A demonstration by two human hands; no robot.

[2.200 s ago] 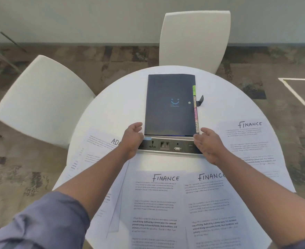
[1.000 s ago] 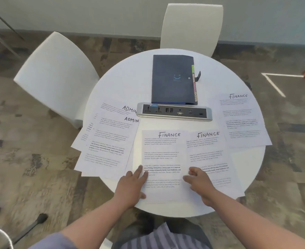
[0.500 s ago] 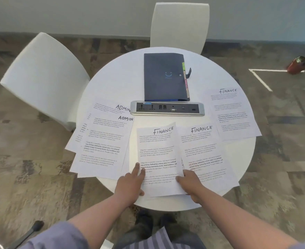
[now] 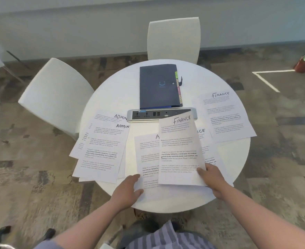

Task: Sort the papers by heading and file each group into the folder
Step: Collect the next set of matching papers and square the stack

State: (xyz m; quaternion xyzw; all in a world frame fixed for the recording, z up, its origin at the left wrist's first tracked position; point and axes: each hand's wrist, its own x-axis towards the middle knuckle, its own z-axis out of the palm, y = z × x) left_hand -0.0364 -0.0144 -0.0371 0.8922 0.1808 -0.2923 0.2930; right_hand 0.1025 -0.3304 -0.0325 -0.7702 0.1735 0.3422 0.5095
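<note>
The right hand (image 4: 213, 178) is pinching a sheet (image 4: 179, 151) headed "FINANCE" at its lower right corner, thumb on top, holding it lifted and tilted over the near middle of the table (image 4: 112, 90). Its top edge is overlapping the socket strip (image 4: 148, 115) at the table's centre. The left hand (image 4: 128, 188) is lying flat, fingers straight and close together, on a sheet below (image 4: 146, 159) whose heading is showing only an "A". To the right, a half-covered sheet (image 4: 209, 155) is showing "CE". Another "FINANCE" sheet (image 4: 225, 115) is lying at the right edge. Two overlapping "ADMIN" sheets (image 4: 101, 146) are lying at the left edge. The dark folder (image 4: 159, 87), closed, with coloured tabs along its right side, is lying toward the far edge, just behind the strip.
</note>
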